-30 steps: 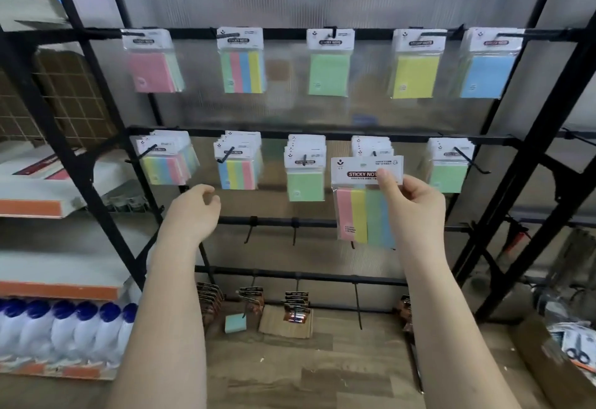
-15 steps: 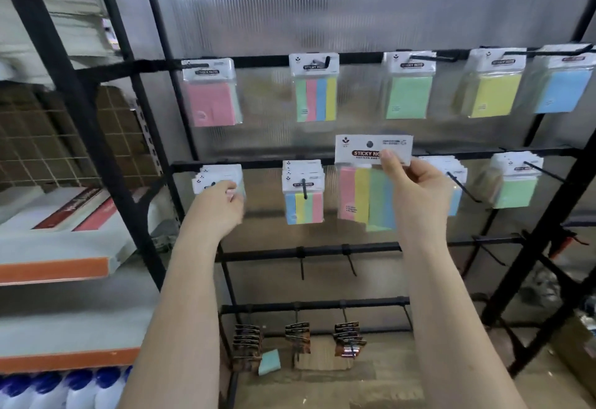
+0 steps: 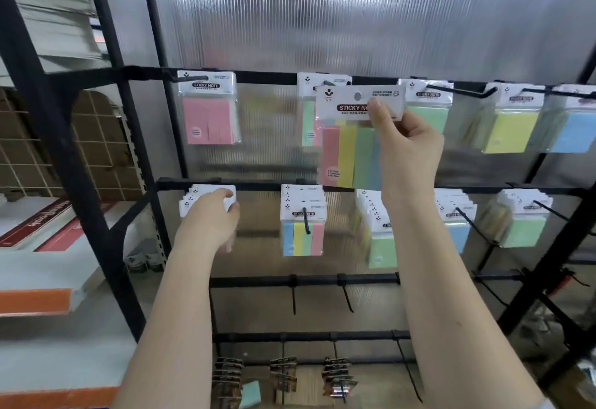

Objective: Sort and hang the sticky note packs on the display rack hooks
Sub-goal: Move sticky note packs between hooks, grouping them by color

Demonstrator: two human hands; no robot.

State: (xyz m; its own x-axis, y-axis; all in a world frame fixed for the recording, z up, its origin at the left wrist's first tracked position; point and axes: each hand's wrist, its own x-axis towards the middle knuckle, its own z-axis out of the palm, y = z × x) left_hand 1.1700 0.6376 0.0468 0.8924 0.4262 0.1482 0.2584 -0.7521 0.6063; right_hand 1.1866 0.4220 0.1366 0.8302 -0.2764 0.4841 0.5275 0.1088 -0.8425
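Observation:
My right hand (image 3: 407,147) pinches a striped sticky note pack (image 3: 346,154) by its white header card, holding it up in front of the striped pack on the top row's second hook (image 3: 329,83). My left hand (image 3: 211,220) grips the stack of packs (image 3: 196,197) on the leftmost hook of the second row. The top bar carries single pink (image 3: 208,120), green (image 3: 432,115), yellow (image 3: 511,131) and blue (image 3: 572,131) packs. Stacks of striped (image 3: 302,231), green (image 3: 380,247), blue (image 3: 458,234) and green (image 3: 522,231) packs hang on the second bar.
The black metal rack frame (image 3: 74,163) stands against a ribbed translucent panel. Bare hooks (image 3: 346,295) hang on the third bar, and dark clip packs (image 3: 283,376) on the lowest. Shelves with white and orange boxes (image 3: 38,279) lie to the left.
My right hand has lifted the striped pack from the second row up to the top row's second hook. My left hand stays on the leftmost second-row stack. The view has tilted upward.

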